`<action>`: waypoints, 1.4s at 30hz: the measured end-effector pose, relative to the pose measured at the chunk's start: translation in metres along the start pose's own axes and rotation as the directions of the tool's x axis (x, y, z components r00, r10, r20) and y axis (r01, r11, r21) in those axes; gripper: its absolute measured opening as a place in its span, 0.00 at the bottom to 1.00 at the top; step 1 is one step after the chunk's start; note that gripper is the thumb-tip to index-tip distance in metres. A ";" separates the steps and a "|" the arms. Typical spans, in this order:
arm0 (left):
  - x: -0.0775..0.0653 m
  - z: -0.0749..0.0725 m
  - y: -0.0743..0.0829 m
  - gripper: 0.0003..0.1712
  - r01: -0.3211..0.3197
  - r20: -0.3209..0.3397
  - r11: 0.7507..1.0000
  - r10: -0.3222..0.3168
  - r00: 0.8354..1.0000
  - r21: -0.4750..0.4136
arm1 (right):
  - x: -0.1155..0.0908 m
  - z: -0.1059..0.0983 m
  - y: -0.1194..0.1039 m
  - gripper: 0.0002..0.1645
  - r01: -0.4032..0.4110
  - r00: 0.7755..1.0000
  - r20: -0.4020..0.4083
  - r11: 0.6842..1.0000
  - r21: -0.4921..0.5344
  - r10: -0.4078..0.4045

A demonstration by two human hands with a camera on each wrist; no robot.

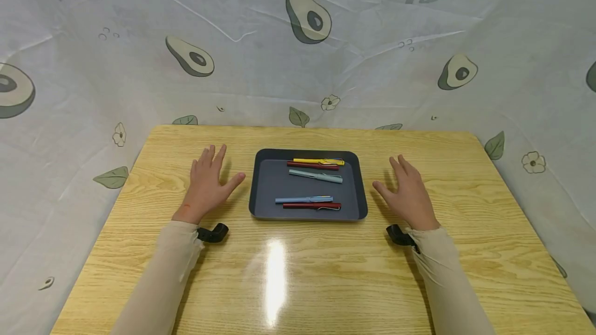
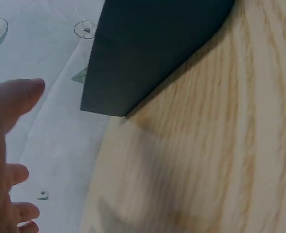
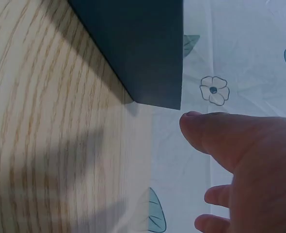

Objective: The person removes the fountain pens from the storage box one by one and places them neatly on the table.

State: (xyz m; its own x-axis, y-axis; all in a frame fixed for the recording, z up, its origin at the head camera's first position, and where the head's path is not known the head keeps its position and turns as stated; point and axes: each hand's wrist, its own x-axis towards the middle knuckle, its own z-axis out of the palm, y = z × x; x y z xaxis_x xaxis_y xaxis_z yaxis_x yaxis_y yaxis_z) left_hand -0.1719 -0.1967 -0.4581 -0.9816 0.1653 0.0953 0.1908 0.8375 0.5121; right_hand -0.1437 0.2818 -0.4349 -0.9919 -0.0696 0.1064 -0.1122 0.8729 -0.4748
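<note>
Wooden table (image 1: 344, 278) bears a tray (image 1: 267, 182) between left hand (image 1: 207, 184) and right hand (image 1: 410, 194), both outspread.

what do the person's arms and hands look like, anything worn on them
The left hand and right hand are bare, no gloves or rings visible. The left sleeve and right sleeve are long, beige and wrinkled. A black curved device sits at the left wrist, a matching one at the right.

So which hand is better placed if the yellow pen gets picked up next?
Probably the right hand: the yellow pen lies right of centre in the tray, nearer that side. The left hand would have more tray to cross. Both are empty.
</note>
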 end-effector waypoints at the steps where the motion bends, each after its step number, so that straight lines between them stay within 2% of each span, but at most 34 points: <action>1: 0.001 0.002 -0.001 0.56 -0.004 0.004 1.000 0.004 1.000 -0.023 | 0.000 0.000 -0.001 0.49 -0.005 1.000 0.008 1.000 0.004 0.005; 5: 0.003 0.010 -0.004 0.53 -0.025 0.029 0.983 0.031 0.999 -0.184 | 0.000 0.000 -0.003 0.47 -0.008 1.000 0.027 1.000 0.011 0.008; 8: 0.004 0.017 -0.005 0.50 -0.033 0.047 0.945 0.051 0.998 -0.325 | 0.000 0.001 -0.005 0.44 0.002 1.000 0.024 1.000 0.009 -0.002; 11: 0.005 0.024 -0.006 0.47 -0.029 0.063 0.895 0.063 0.996 -0.445 | 0.001 0.003 -0.007 0.40 0.014 1.000 0.016 1.000 0.012 -0.014; 15: 0.006 0.032 -0.006 0.45 -0.026 0.089 0.848 0.086 0.992 -0.530 | 0.002 0.006 -0.012 0.34 0.054 0.998 0.006 0.998 0.028 -0.054; 20: 0.004 0.037 -0.009 0.43 -0.038 0.105 0.822 0.118 0.987 -0.568 | 0.005 0.012 -0.027 0.27 0.124 0.992 0.020 0.992 0.018 -0.124; 23: 0.003 0.040 -0.009 0.41 -0.061 0.102 0.822 0.143 0.984 -0.567 | 0.008 0.016 -0.037 0.24 0.166 0.985 0.047 0.986 -0.004 -0.165; 29: 0.003 0.044 -0.008 0.39 -0.142 0.084 0.861 0.208 0.975 -0.488 | 0.011 0.022 -0.055 0.24 0.272 0.961 0.071 0.958 -0.091 -0.266; 32: 0.004 0.046 -0.009 0.39 -0.182 0.072 0.864 0.243 0.967 -0.469 | 0.013 0.026 -0.064 0.23 0.317 0.945 0.112 0.944 -0.095 -0.306; 38: 0.005 0.045 -0.010 0.39 -0.189 0.080 0.863 0.254 0.964 -0.468 | 0.014 0.032 -0.077 0.19 0.355 0.911 0.254 0.932 -0.077 -0.326; 42: 0.005 0.043 -0.007 0.39 -0.172 0.093 0.867 0.241 0.966 -0.467 | 0.013 0.035 -0.079 0.17 0.346 0.901 0.310 0.934 -0.091 -0.304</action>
State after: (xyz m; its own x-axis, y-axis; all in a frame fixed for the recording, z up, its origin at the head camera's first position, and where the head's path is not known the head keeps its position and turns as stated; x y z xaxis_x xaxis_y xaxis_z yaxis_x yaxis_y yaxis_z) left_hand -0.1777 -0.1794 -0.4982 -0.9017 0.4102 0.1365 0.3319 0.4543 0.8267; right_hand -0.1496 0.1951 -0.4269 -0.8781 -0.4775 -0.0306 -0.4426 0.8349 -0.3272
